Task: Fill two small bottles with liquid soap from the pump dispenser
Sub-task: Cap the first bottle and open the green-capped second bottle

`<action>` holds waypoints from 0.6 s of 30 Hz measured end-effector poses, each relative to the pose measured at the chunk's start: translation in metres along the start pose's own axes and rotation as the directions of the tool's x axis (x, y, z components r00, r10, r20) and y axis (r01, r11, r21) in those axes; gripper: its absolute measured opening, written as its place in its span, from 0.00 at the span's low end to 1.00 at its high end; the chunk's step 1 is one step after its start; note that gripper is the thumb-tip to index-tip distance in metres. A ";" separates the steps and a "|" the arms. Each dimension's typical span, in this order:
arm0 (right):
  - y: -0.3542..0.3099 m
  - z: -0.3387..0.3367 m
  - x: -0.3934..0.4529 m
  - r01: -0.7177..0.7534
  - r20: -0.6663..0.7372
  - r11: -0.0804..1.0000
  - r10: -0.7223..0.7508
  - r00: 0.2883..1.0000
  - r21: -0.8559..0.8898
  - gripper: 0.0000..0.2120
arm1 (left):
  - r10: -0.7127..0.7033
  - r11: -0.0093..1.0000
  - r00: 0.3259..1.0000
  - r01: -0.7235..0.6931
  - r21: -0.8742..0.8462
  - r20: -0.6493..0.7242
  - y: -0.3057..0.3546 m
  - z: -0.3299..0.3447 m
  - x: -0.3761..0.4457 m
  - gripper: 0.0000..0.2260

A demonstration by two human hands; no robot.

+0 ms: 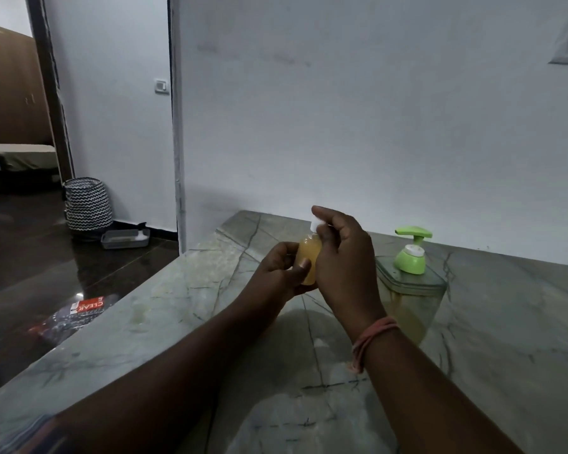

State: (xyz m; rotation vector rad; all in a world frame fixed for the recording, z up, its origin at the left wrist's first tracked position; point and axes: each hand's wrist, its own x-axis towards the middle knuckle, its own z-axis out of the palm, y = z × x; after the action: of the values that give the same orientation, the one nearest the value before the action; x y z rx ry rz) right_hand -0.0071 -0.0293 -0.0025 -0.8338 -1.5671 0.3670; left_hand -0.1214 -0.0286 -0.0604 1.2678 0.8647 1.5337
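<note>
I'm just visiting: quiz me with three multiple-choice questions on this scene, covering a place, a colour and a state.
1. Where does the clear pump dispenser with the green top stand?
A. on the floor
B. on the grey marble counter
C. on a shelf

2. What colour is the liquid in the small clear plastic bottle?
A. blue
B. amber
C. pink

3. What is the right hand doing?
A. pinching the bottle's white cap
B. pressing the pump
C. resting flat

Answers: B, its base sits on the stone; B, orange-yellow shows through; A, fingertips grip the cap while the left hand holds the bottle.
</note>
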 end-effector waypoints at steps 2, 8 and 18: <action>0.001 0.000 -0.003 0.001 -0.015 1.000 -0.001 1.000 -0.011 0.15 | 0.006 1.000 1.000 -0.006 0.012 0.000 -0.002 -0.001 -0.001 0.12; 0.000 0.001 -0.008 -0.018 -0.023 0.996 0.016 1.000 -0.083 0.15 | 0.050 0.988 0.999 -0.048 0.144 -0.005 0.000 -0.001 -0.008 0.08; -0.004 0.000 -0.013 -0.201 -0.070 0.977 0.206 0.976 0.075 0.14 | 0.039 0.974 0.999 -0.035 0.226 -0.014 0.004 -0.001 -0.010 0.15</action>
State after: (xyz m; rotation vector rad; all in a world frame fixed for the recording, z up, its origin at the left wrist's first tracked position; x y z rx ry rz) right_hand -0.0083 -0.0409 -0.0095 -0.9484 -1.3940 0.5267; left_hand -0.1227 -0.0389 -0.0602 1.4408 1.0561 1.5104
